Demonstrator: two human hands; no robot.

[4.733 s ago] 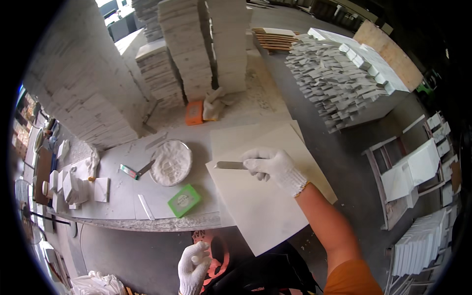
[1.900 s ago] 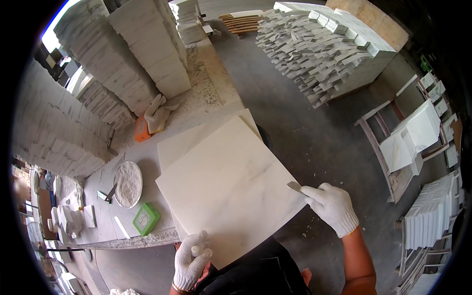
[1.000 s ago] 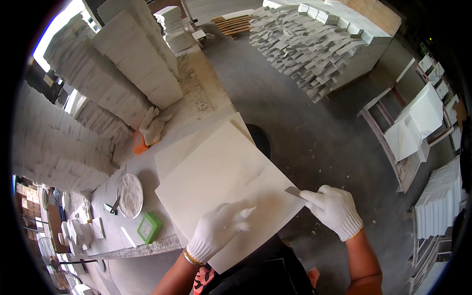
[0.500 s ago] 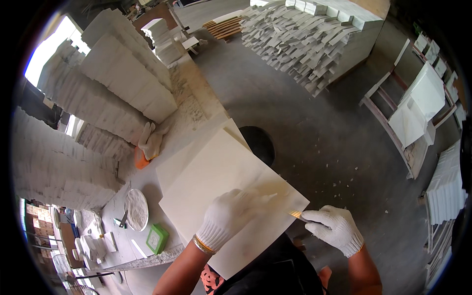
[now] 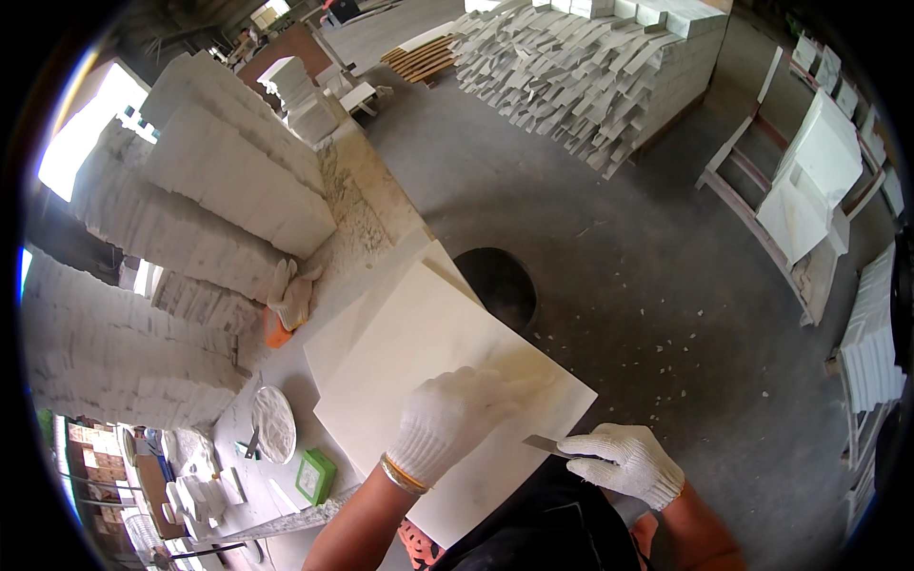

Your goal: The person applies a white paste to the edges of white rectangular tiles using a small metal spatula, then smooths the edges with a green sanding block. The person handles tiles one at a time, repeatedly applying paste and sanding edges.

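A square white stone slab lies tilted across the near bench edge, over another pale slab. My left hand, in a white knitted glove, rests palm-down on the upper slab; its fingers are smeared by motion. To its right my gloved right hand is closed around a flat metal scraper, whose handle is hidden in the fist. Its thin blade points left, close to the slab's lower right edge. I cannot tell whether it touches the stone.
On the bench at left are a bowl of white powder or paste, a green square block and crumpled gloves. Stone slab stacks stand behind. A black bucket sits beyond the slab; stone strips are piled at the back.
My right hand has moved slightly left and down, bringing the blade nearer the slab's lower right edge. My left hand has stayed on the slab. The view has shifted a little.
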